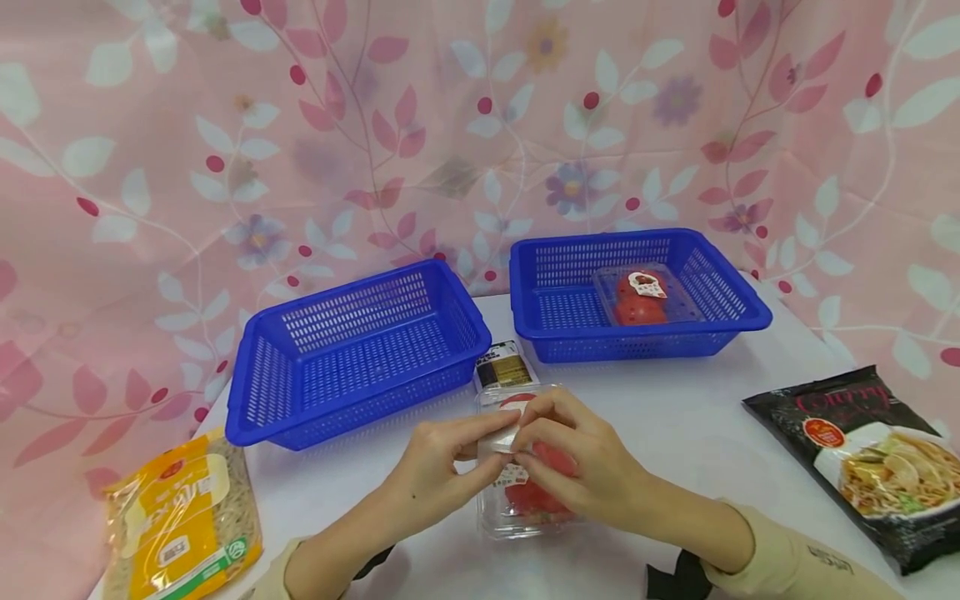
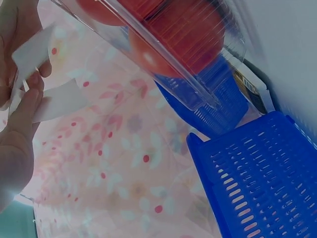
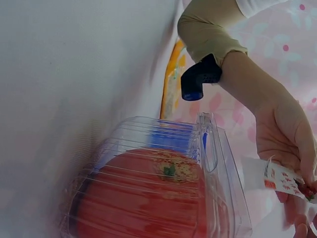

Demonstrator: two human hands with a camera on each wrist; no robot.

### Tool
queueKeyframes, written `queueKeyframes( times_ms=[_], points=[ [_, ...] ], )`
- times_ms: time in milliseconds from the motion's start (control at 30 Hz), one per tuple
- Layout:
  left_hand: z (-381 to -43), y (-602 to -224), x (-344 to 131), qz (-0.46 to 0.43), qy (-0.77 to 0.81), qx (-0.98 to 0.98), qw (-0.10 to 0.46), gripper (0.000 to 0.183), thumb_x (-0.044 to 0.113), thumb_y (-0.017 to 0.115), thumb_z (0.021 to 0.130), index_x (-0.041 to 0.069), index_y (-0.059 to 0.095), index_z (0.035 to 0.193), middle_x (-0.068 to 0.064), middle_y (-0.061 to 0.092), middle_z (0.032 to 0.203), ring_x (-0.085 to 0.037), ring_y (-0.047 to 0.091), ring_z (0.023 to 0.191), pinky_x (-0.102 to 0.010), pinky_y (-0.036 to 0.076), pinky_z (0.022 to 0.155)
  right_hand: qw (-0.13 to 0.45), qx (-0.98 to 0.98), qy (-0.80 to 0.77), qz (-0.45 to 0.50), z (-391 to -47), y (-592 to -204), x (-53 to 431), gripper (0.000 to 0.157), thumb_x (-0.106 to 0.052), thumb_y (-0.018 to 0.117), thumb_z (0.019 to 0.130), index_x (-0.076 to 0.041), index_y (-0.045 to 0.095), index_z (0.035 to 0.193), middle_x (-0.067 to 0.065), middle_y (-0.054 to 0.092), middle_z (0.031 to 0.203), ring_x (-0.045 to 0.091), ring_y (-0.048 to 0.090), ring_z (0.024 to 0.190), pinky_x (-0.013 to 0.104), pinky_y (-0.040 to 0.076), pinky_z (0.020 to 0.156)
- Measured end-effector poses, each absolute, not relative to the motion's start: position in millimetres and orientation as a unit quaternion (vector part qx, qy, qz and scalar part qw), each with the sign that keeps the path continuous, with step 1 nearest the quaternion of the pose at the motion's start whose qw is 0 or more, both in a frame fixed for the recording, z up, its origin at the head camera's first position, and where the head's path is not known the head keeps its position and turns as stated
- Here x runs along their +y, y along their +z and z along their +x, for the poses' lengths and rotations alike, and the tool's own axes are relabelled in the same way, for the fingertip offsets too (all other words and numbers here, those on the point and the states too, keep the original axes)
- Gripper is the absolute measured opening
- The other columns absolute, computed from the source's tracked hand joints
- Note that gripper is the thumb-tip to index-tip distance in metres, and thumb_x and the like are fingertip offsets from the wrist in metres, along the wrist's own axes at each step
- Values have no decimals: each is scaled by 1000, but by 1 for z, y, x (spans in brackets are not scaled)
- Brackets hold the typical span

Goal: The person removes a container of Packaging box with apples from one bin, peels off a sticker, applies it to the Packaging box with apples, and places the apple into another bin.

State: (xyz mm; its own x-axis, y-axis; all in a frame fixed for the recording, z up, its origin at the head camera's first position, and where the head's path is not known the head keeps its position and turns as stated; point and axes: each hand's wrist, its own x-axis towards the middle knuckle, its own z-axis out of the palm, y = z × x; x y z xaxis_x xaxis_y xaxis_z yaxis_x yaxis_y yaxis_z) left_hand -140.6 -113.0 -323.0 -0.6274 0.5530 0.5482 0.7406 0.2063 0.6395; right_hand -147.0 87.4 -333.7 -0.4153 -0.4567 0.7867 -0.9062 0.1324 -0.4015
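Note:
Both hands meet over a clear plastic box point(image 1: 491, 512) of red tomatoes point(image 1: 536, 496) at the table's middle. The left hand point(image 1: 427, 475) and right hand point(image 1: 592, 458) pinch a small paper label point(image 1: 501, 440) between thumbs and fingers. In the left wrist view, blank white parts of the label point(image 2: 64, 100) stick out on both sides of the fingers. Red print shows on the label point(image 3: 282, 179) in the right wrist view, raised above the box. The lid is down, and a printed sticker point(image 1: 513, 475) shows beneath the hands.
A blue basket point(image 1: 360, 408) stands at left. Another blue basket point(image 1: 622, 343) at back right holds a box of tomatoes point(image 1: 641, 310). Between them lies a small black-and-gold packet point(image 1: 504, 367). A yellow noodle bag point(image 1: 176, 525) is at far left, a black noodle bag point(image 1: 855, 458) at far right.

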Motion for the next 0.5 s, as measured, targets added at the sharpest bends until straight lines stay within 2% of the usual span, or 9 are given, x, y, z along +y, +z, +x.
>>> queueKeyframes(
  times_ms=[200,333,433,500],
  points=[
    [-137,-324,-118,-405,-419,-807,98,36,12,66,85,8,60,120,-7,53,129,-21,52,115,-23,49,76,265,-700,447,489,-149,-333,87,10,-20,58,90,-11,62,87,1,52,95,14,54,87,19,47,76],
    [-138,-326,-121,-413,-395,-813,114,37,16,67,85,7,60,120,-7,50,132,-22,50,117,-30,48,83,266,-698,446,493,-150,-331,89,9,-20,59,90,-12,63,87,0,54,93,13,54,86,19,48,76],
    [-139,-328,-123,-415,-378,-819,125,40,17,68,83,6,59,121,-7,49,133,-21,49,118,-35,45,89,243,-712,446,485,-149,-329,91,3,-16,63,87,-14,63,89,-3,57,92,11,54,87,20,48,77],
    [-139,-328,-125,-412,-370,-824,125,42,19,69,83,7,59,122,-7,49,133,-21,48,119,-37,44,91,227,-722,446,479,-148,-328,91,9,-10,66,84,-14,62,90,-5,58,89,10,53,86,21,48,76]
  ],
)
